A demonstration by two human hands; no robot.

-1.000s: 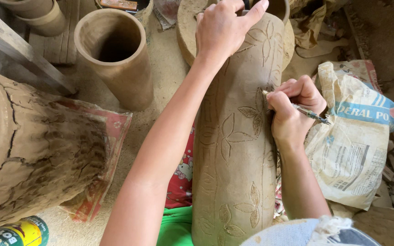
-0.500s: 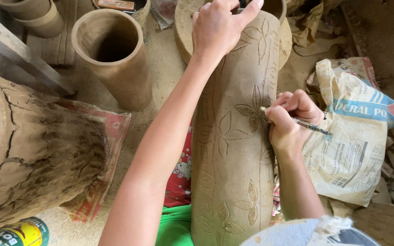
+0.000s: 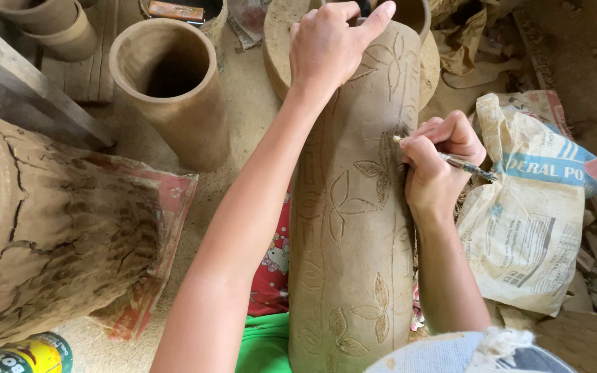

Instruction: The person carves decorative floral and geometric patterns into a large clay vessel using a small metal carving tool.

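Left hand (image 3: 329, 52) grips clay vase (image 3: 354, 228) rim, steadying | right hand (image 3: 437, 162) pinches pen-like tool (image 3: 450, 160), tip at leaf carving | advise light, even pressure.

a pottery workshop: unfired clay cylinders (image 3: 171, 83) on dusty floor (image 3: 250, 90).

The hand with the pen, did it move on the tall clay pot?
Yes. The right hand with the pen moved up the tall clay pot, from beside the middle leaf carving toward the rim.
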